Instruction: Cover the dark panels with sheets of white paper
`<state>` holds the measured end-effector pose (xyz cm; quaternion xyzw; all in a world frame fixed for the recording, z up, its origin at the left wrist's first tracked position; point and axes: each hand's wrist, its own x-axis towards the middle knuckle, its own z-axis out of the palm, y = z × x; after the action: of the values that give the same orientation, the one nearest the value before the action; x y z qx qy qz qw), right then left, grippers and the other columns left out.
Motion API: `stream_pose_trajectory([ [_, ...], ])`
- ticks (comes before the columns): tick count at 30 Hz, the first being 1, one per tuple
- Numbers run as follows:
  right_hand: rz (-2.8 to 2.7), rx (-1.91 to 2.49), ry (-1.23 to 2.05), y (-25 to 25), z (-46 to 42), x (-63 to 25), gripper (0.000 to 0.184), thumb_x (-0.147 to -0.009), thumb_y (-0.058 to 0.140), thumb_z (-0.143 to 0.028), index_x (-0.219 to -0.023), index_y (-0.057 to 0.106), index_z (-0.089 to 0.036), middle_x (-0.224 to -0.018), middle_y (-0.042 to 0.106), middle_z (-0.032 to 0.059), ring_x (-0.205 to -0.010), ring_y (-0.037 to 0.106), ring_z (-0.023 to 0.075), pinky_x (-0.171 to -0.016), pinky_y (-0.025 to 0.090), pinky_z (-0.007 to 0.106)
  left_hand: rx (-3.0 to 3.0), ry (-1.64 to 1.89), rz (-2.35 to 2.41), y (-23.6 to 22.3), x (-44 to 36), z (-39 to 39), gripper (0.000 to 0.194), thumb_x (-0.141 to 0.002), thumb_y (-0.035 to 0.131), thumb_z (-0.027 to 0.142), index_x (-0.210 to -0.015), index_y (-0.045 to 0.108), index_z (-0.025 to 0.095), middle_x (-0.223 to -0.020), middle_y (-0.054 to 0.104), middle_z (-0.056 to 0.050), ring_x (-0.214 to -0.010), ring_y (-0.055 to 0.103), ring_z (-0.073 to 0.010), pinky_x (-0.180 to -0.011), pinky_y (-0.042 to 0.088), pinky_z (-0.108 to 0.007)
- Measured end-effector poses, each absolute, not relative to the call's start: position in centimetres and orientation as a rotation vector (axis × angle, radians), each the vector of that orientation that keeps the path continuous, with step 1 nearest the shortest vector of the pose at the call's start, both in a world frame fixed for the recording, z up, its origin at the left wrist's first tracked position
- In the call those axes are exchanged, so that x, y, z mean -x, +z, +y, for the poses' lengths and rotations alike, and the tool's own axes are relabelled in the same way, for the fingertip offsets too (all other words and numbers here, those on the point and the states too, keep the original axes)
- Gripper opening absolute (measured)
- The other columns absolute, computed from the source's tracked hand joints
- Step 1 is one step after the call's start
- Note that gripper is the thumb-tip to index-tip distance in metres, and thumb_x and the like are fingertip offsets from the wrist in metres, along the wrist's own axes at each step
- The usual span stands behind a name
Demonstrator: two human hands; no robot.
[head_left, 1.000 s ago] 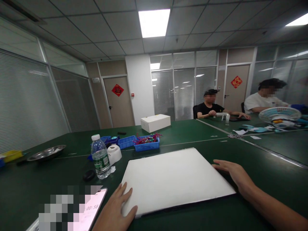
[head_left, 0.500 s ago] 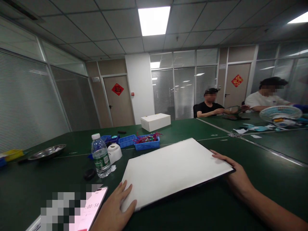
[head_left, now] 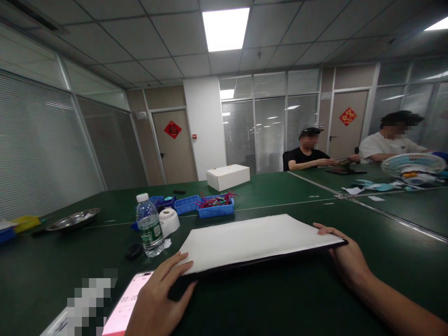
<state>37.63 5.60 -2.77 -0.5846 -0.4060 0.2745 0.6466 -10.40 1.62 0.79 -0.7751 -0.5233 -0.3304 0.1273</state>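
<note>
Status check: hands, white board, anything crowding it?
Left hand touching white board at left end; right hand gripping right end. Near edge looks raised off green table. Phone partly hidden behind left hand.

The dark green table (head_left: 91, 254) has a metal strip (head_left: 402, 217) running across its right part. At near left lies a lit smartphone (head_left: 122, 305). Beyond it stands a white-capped water bottle (head_left: 151, 231), with a black round object (head_left: 133, 252) just beside it. Farther back are a blue tray of red wires (head_left: 216, 212) and a white box (head_left: 227, 178). A shallow metal dish (head_left: 73, 220) rests at left, paper scraps (head_left: 353, 190) at right.
</note>
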Motion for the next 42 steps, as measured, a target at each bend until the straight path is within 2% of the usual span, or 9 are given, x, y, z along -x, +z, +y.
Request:
stream_pose_trajectory([
  [4, -0.915, 1.388, 0.524, -2.1, 5.0, -37.4, 0.028, -0.071, 0.06, -0.038, -0.088, 0.072, -0.02, -0.132, 0.063, 0.007, -0.117, 0.061, 0.0328, -0.1, 0.049, 0.049, 2.277, -0.943, -1.406, 0.2, 11.2, 2.0, 0.03, -0.089, 0.059, 0.038, -0.113, 0.076, 0.031, -0.118, 0.077, -0.001, -0.109, 0.073, -0.024, -0.097, 0.059, -0.039],
  [8, -0.815, 1.471, 0.262, -1.0, 3.6, -36.4, 0.043, -0.075, 0.052, -0.031, -0.112, 0.07, -0.018, -0.127, 0.064, 0.0124, -0.121, 0.056, 0.0365, -0.104, 0.041, 0.057, 2.261, -0.891, -1.324, 0.1, 11.8, 2.2, 0.033, -0.091, 0.057, 0.039, -0.117, 0.074, 0.03, -0.12, 0.076, 0.001, -0.111, 0.072, -0.0238, -0.099, 0.058, -0.038],
  [12, -0.8, 1.391, -0.085, 0.4, 2.5, -34.8, 0.04, -0.083, 0.045, -0.034, -0.115, 0.064, -0.02, -0.136, 0.058, 0.0083, -0.131, 0.049, 0.0293, -0.115, 0.031, 0.049, 2.229, -0.898, -1.291, 0.3, 12.2, 2.4, 0.032, -0.092, 0.056, 0.037, -0.116, 0.075, 0.028, -0.119, 0.076, 0.0, -0.111, 0.072, -0.0232, -0.098, 0.059, -0.036],
  [19, -0.759, 1.238, -0.228, 1.6, 2.3, -34.1, 0.047, -0.097, 0.032, -0.045, -0.118, 0.059, -0.013, -0.128, 0.062, 0.0194, -0.122, 0.057, 0.0322, -0.105, 0.042, 0.054, 2.234, -0.864, -1.132, 0.4, 11.8, 2.2, 0.031, -0.09, 0.057, 0.028, -0.116, 0.075, 0.028, -0.117, 0.077, 0.0, -0.108, 0.073, -0.0229, -0.098, 0.058, -0.035],
  [23, -1.413, 1.083, -0.536, 1.2, 0.9, -33.4, 0.035, -0.084, 0.063, -0.043, -0.113, 0.063, -0.024, -0.137, 0.059, 0.008, -0.132, 0.05, 0.0303, -0.118, 0.03, 0.052, 2.247, -0.809, -1.02, 0.3, 10.7, 1.5, 0.033, -0.089, 0.057, 0.023, -0.117, 0.074, 0.025, -0.116, 0.077, -0.002, -0.107, 0.074, -0.0232, -0.095, 0.06, -0.035],
  [27, -2.102, 0.958, -0.823, 0.3, 0.1, -30.6, 0.057, -0.084, 0.07, -0.033, -0.138, 0.055, -0.023, -0.145, 0.054, 0.0107, -0.133, 0.051, 0.0277, -0.109, 0.046, 0.045, 2.279, -0.765, -0.963, 0.1, 9.5, 0.8, 0.034, -0.089, 0.058, 0.022, -0.12, 0.072, 0.025, -0.118, 0.077, -0.003, -0.107, 0.073, -0.0226, -0.095, 0.059, -0.033],
  [30, -2.254, 0.86, -0.848, -0.2, 0.1, -29.4, 0.045, -0.09, 0.062, -0.021, -0.135, 0.059, -0.026, -0.136, 0.062, 0.0061, -0.125, 0.058, 0.0218, -0.098, 0.055, 0.036, 2.291, -0.754, -1.002, -0.3, 9.1, 0.6, 0.035, -0.089, 0.059, 0.025, -0.122, 0.071, 0.027, -0.12, 0.076, -0.002, -0.108, 0.073, -0.0235, -0.094, 0.06, -0.033],
  [37, -2.304, 0.743, -0.925, -0.4, 0.2, -30.1, 0.036, -0.094, 0.053, -0.016, -0.128, 0.064, -0.022, -0.126, 0.068, 0.0067, -0.111, 0.067, 0.0192, -0.087, 0.06, 0.032, 2.397, -0.721, -1.114, -1.0, 9.3, 0.5, 0.037, -0.09, 0.061, 0.028, -0.125, 0.069, 0.03, -0.126, 0.073, -0.001, -0.114, 0.07, -0.0241, -0.1, 0.056, -0.035],
  [42, -2.231, 0.745, -0.91, -0.8, 0.4, -30.7, 0.043, -0.093, 0.051, -0.012, -0.134, 0.061, -0.022, -0.126, 0.068, 0.005, -0.117, 0.064, 0.0183, -0.1, 0.055, 0.032, 2.404, -0.874, -1.503, -1.1, 8.7, 0.1, 0.053, -0.088, 0.063, 0.049, -0.138, 0.058, 0.031, -0.142, 0.063, -0.002, -0.129, 0.06, -0.0265, -0.108, 0.05, -0.04],
])
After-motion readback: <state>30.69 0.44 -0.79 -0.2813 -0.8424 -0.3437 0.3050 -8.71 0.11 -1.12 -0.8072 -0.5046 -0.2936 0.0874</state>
